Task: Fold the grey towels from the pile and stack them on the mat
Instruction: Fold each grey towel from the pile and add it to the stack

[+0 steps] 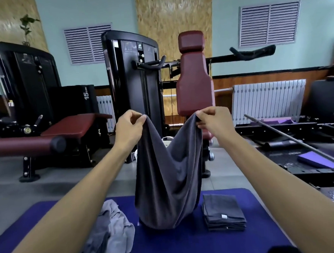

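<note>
Towel work, seen from my head camera. My left hand [127,126] pinches one top corner of a dark grey towel [168,185]; my right hand [213,119] pinches the other corner, thumb and fingers clamped on the cloth in both. Hands are raised level with each other and apart, arms stretched forward. Between them the top edge sags in a deep V, and the towel hangs down in loose folds. Its bottom edge reaches the blue mat [179,245], below and between the hands; I cannot tell whether it touches or just clears the mat.

Below the right hand, on the mat, sits a stack of folded grey towels [223,213], edges squared, a small white label showing on the top one. Below the left hand lies a crumpled pile of lighter grey towels [113,227], also on the mat, just beside the hanging towel.

Beyond the hands: a weight machine with a dark red padded seat [195,85].
</note>
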`<act>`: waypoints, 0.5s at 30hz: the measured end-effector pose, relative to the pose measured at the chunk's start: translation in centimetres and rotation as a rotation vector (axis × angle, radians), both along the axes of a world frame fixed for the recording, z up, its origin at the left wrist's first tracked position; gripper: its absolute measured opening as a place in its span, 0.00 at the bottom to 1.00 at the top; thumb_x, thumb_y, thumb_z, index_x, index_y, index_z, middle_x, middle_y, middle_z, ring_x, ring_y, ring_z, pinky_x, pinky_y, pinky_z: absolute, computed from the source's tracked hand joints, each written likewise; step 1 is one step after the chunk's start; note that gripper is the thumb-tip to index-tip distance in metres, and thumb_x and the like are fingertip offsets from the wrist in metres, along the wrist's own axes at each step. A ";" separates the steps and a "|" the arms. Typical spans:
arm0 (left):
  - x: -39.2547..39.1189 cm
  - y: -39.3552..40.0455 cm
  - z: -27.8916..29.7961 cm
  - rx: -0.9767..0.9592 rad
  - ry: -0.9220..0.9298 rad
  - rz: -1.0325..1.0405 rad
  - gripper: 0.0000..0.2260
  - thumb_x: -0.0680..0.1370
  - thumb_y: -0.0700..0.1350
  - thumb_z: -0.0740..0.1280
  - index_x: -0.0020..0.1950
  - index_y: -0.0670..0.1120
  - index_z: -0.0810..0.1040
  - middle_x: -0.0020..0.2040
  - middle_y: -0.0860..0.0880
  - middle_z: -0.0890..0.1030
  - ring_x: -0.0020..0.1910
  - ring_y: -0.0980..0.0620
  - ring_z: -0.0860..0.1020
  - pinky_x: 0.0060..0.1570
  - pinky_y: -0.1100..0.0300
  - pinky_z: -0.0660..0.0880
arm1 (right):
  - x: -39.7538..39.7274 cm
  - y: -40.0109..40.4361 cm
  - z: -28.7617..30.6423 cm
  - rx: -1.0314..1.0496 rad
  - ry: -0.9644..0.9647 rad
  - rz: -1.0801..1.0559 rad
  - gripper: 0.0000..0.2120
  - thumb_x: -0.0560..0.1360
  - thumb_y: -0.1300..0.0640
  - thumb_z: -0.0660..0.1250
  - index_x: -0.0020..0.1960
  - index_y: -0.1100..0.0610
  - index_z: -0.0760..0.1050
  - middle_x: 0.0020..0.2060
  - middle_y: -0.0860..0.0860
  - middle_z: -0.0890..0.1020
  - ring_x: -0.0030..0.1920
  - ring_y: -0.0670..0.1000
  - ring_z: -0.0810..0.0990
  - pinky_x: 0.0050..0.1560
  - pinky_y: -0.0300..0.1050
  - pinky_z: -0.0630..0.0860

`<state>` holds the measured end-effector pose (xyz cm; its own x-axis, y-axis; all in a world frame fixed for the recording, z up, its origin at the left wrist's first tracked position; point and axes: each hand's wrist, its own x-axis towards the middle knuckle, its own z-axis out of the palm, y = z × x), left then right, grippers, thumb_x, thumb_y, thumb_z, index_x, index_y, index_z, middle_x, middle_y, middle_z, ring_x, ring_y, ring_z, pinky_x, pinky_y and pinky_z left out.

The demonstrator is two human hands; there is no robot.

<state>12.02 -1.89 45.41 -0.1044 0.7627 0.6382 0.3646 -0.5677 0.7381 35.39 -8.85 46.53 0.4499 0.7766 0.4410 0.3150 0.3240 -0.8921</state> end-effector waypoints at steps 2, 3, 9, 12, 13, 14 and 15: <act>0.1 -1.3 -0.3 0.006 0.005 -0.020 0.04 0.79 0.45 0.69 0.44 0.48 0.79 0.41 0.53 0.82 0.41 0.57 0.79 0.46 0.61 0.77 | -0.1 -1.0 -0.5 0.015 -0.041 -0.003 0.06 0.77 0.57 0.70 0.42 0.52 0.82 0.37 0.50 0.85 0.36 0.48 0.86 0.43 0.46 0.84; 0.2 -1.9 -0.7 -0.001 0.003 -0.038 0.04 0.78 0.44 0.69 0.44 0.48 0.80 0.41 0.52 0.82 0.41 0.57 0.79 0.45 0.62 0.77 | -0.1 -1.6 -0.9 0.016 -0.062 0.005 0.06 0.78 0.57 0.70 0.42 0.53 0.82 0.37 0.50 0.85 0.36 0.47 0.85 0.41 0.44 0.83; 0.3 -3.3 -6.8 -0.189 0.014 -0.142 0.03 0.78 0.44 0.70 0.44 0.47 0.81 0.40 0.52 0.84 0.39 0.58 0.80 0.41 0.61 0.78 | 0.6 -2.1 -7.2 -0.120 -0.179 0.014 0.06 0.78 0.57 0.69 0.43 0.54 0.81 0.31 0.52 0.83 0.29 0.48 0.81 0.37 0.44 0.81; 0.6 -2.7 -13.4 -0.364 0.028 -0.172 0.05 0.78 0.43 0.71 0.42 0.48 0.80 0.37 0.51 0.83 0.36 0.56 0.79 0.36 0.59 0.77 | 0.9 -1.5 -13.5 -0.277 -0.216 0.058 0.08 0.78 0.59 0.69 0.40 0.56 0.81 0.26 0.54 0.80 0.24 0.47 0.77 0.31 0.43 0.77; 0.7 -2.4 -16.0 -0.444 0.045 -0.175 0.04 0.78 0.43 0.71 0.43 0.46 0.80 0.37 0.49 0.82 0.36 0.54 0.78 0.35 0.58 0.76 | 0.9 -1.3 -15.8 -0.345 -0.225 0.075 0.09 0.78 0.59 0.68 0.39 0.58 0.81 0.26 0.54 0.79 0.23 0.46 0.77 0.30 0.43 0.76; 0.7 -2.1 -18.5 -0.523 0.067 -0.167 0.04 0.77 0.44 0.71 0.43 0.45 0.80 0.36 0.48 0.82 0.34 0.53 0.77 0.33 0.58 0.76 | 0.9 -1.0 -18.1 -0.415 -0.235 0.085 0.09 0.78 0.59 0.69 0.40 0.62 0.80 0.26 0.54 0.79 0.23 0.44 0.76 0.30 0.42 0.75; 0.7 -1.8 -21.0 -0.592 0.084 -0.157 0.05 0.77 0.44 0.72 0.43 0.45 0.80 0.35 0.47 0.81 0.33 0.52 0.77 0.33 0.57 0.76 | 1.0 -0.7 -20.4 -0.477 -0.239 0.092 0.10 0.78 0.59 0.69 0.41 0.65 0.80 0.27 0.54 0.79 0.23 0.43 0.76 0.31 0.41 0.75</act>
<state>12.75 -3.64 24.42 0.0703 0.9922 0.1029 0.3801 -0.1220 0.9169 36.35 -9.51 26.15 0.3011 0.9471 0.1111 0.5166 -0.0641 -0.8538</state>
